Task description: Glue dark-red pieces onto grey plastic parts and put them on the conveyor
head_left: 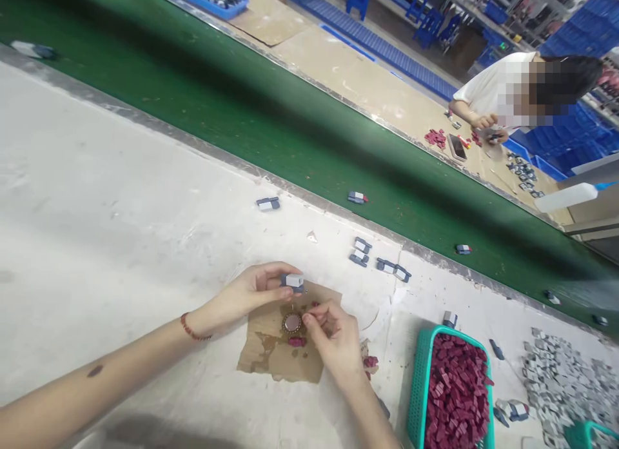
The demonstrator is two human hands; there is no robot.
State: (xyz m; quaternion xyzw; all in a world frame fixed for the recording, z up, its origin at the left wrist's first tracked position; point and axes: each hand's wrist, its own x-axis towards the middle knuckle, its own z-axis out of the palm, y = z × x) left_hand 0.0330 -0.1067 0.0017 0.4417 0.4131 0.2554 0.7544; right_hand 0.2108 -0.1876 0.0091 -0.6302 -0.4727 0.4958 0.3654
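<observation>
My left hand (258, 288) grips a small plastic piece (293, 281), light grey on top and dark blue-grey below, between thumb and fingers. Just below it is a small round dish (292, 323) with a beaded rim, on a stained sheet of brown cardboard (285, 365). The thumb and forefinger of my right hand (333, 336) are pinched together at the dish's right edge. Whatever is between those fingertips is too small or hidden to make out. A dark red piece (296, 341) lies on the cardboard just below the dish.
To the right stands a green basket (414, 397) full of dark red pieces, with a heap of grey pieces (565, 378) beyond. Several grey-and-blue pieces (360, 257) lie near the table's far edge. A green conveyor belt (232, 126) carries more. Across it, a person (503, 94) handles small parts.
</observation>
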